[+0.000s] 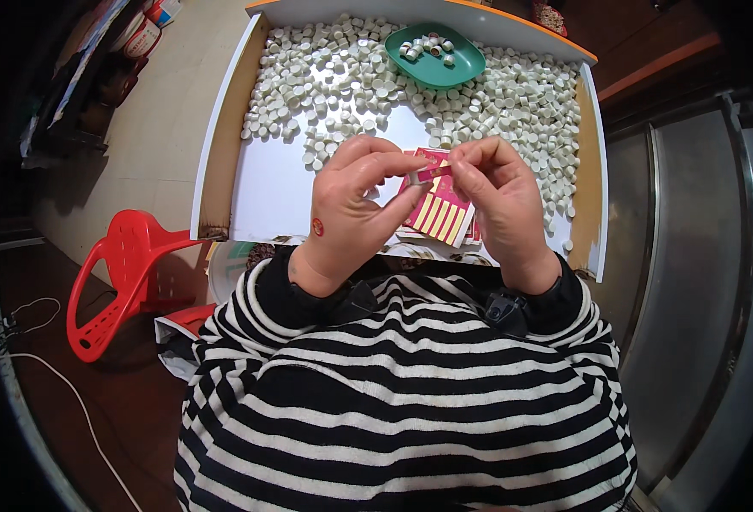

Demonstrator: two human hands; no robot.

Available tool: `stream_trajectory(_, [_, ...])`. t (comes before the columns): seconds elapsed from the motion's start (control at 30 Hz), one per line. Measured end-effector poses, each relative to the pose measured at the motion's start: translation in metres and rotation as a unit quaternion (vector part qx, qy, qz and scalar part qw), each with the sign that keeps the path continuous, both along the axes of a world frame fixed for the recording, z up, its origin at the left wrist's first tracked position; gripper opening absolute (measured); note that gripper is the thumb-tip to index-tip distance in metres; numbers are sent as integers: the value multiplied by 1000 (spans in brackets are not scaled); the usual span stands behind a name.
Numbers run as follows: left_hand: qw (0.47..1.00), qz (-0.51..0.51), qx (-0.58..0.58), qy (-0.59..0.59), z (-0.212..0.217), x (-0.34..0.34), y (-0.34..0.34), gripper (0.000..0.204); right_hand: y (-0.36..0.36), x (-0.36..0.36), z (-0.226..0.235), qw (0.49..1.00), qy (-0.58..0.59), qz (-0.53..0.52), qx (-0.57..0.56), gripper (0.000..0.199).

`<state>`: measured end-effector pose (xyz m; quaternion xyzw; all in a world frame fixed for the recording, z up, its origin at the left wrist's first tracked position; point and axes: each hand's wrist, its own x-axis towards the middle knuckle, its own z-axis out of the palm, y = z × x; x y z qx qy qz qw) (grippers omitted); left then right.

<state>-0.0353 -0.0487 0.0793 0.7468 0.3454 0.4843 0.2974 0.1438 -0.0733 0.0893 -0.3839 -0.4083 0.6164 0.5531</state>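
My left hand [352, 200] pinches a small white cap [414, 177] between thumb and fingers above the white tray [270, 183]. My right hand [497, 194] holds a small red sticker [438, 171] against that cap. Under my hands lies a sheet of red and yellow stickers [442, 213] on the tray. A large heap of small white caps [342, 81] fills the far part of the tray. A green oval dish [457, 70] sits on the heap and holds several caps with stickers on them.
A red plastic chair [125, 273] stands at the left of the tray. A white cable [61, 375] runs over the dark floor at lower left. A metal surface [692, 282] lies at the right. Bags and packages [133, 38] sit at the upper left.
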Motion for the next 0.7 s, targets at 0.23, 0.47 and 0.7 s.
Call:
stream_trajectory(0.23, [981, -83, -81, -158, -5, 6, -4, 24, 2, -3, -23, 992, 88, 63, -69, 12])
stream_trajectory(0.47, [999, -10, -25, -43, -11, 2, 3, 26, -3, -7, -13, 997, -9, -36, 71, 10])
stream_trajectory(0.7, [992, 24, 107, 65, -13, 2, 5, 31, -6, -6, -15, 983, -129, -5, 130, 8])
